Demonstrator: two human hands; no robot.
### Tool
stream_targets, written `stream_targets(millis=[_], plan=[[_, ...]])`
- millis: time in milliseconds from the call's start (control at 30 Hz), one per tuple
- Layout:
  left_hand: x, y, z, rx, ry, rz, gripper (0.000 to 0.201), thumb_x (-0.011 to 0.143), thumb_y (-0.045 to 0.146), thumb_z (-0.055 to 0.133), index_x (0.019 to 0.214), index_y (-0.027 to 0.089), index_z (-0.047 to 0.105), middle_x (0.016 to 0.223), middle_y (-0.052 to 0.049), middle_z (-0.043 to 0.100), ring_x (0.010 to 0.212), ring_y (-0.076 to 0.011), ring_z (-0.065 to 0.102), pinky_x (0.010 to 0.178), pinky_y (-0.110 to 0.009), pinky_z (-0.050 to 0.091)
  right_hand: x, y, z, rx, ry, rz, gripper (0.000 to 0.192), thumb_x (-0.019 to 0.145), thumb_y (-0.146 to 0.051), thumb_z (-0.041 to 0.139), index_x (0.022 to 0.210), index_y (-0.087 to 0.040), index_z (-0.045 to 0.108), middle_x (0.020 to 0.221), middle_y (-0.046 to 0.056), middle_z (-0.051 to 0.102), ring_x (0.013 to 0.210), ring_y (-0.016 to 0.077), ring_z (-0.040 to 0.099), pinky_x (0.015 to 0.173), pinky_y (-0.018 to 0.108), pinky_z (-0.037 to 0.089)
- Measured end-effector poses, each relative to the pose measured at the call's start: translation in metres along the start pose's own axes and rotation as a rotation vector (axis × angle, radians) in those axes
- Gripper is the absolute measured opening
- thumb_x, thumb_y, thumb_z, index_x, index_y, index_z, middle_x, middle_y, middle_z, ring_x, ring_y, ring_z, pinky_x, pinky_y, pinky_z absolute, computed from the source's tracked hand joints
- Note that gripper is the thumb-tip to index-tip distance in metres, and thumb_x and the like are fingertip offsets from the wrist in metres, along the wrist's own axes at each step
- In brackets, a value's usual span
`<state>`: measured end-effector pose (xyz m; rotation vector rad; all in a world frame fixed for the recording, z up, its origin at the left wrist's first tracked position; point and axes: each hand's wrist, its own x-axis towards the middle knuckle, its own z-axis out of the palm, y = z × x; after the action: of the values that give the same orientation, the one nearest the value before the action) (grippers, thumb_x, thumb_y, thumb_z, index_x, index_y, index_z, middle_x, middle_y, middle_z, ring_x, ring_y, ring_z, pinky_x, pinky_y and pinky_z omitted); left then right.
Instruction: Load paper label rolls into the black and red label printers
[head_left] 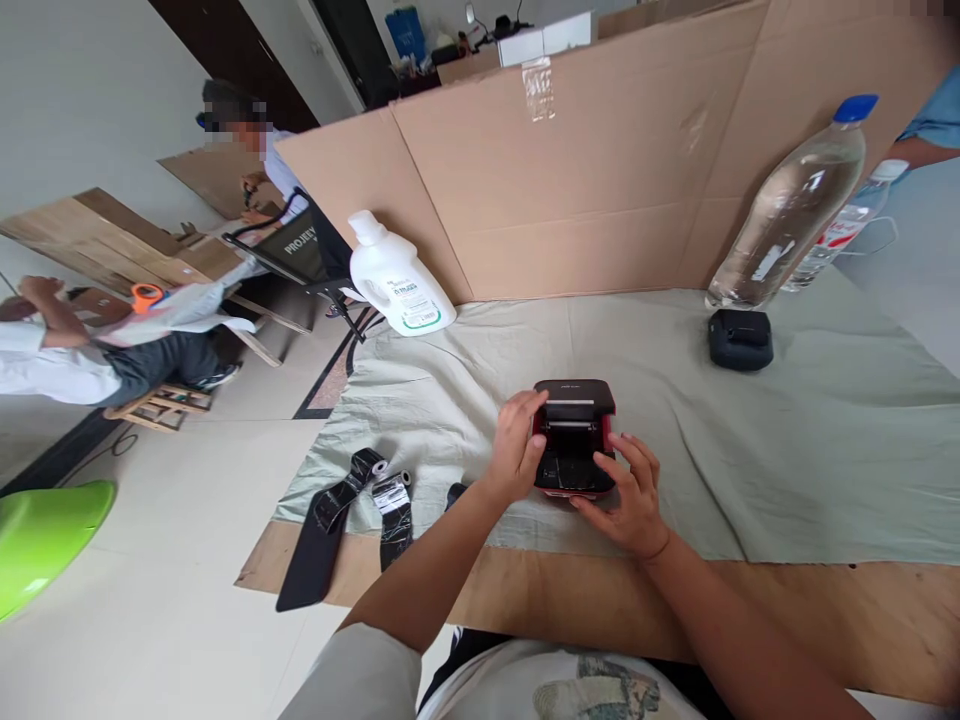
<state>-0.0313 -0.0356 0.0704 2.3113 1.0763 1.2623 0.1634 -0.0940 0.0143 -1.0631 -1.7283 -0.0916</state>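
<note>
Both hands clamped on red printer (574, 440): left hand (516, 447) flanking its left side, right hand (628, 492) cupping near edge, lid hinged away

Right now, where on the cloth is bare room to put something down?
Bare cloth lies between the red device under both hands and the small black device, and right of the right hand. It is crowded left of the left hand, by the black ribbon rolls.
</note>
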Motion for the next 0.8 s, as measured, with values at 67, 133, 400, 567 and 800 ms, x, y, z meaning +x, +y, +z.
stream_targets(millis=[67,133,400,567,800], plan=[[-0.02,0.004,0.003,0.012,-0.008,0.0,0.051,0.1,0.047,0.026,0.141,0.021,0.042,0.131,-0.016,0.052,0.128,-0.0294,0.045,0.106,-0.051,0.035,0.0,0.001,0.002,0.0,0.004,0.014,0.07,0.076,-0.053,0.072,0.135,-0.027,0.043,0.137,0.014,0.048,0.13,0.0361,0.045,0.099,0.061,0.046],[-0.037,0.006,0.008,0.031,-0.015,0.0,0.048,0.1,0.044,0.029,0.139,0.021,0.043,0.128,-0.016,0.054,0.129,-0.0302,0.044,0.106,-0.052,0.035,0.001,0.003,0.004,0.007,-0.006,0.013,0.082,0.075,-0.054,0.073,0.141,-0.024,0.036,0.139,0.017,0.047,0.132,0.0372,0.043,0.1,0.062,0.046],[-0.057,-0.001,0.042,-0.008,0.241,0.015,0.036,0.097,0.033,0.033,0.127,0.02,0.046,0.12,-0.014,0.055,0.128,-0.0306,0.047,0.104,-0.057,0.039,0.001,0.006,0.006,0.027,-0.106,0.02,0.084,0.077,-0.053,0.07,0.144,-0.02,0.033,0.129,0.016,0.057,0.129,0.0363,0.049,0.1,0.059,0.047],[-0.059,-0.005,0.047,0.01,0.291,0.021,0.03,0.096,0.031,0.034,0.122,0.02,0.046,0.115,-0.013,0.058,0.124,-0.0296,0.05,0.102,-0.055,0.04,0.006,0.006,0.001,-0.012,-0.102,-0.011,0.081,0.074,-0.054,0.073,0.139,-0.02,0.041,0.12,0.014,0.064,0.121,0.0346,0.056,0.096,0.054,0.049],[-0.059,-0.004,0.046,0.024,0.296,0.046,0.027,0.096,0.031,0.035,0.118,0.021,0.048,0.112,-0.012,0.06,0.12,-0.0293,0.052,0.099,-0.054,0.041,0.006,0.004,0.003,0.028,-0.095,0.015,0.072,0.075,-0.054,0.072,0.133,-0.021,0.046,0.119,0.013,0.063,0.121,0.0338,0.056,0.097,0.054,0.048]])
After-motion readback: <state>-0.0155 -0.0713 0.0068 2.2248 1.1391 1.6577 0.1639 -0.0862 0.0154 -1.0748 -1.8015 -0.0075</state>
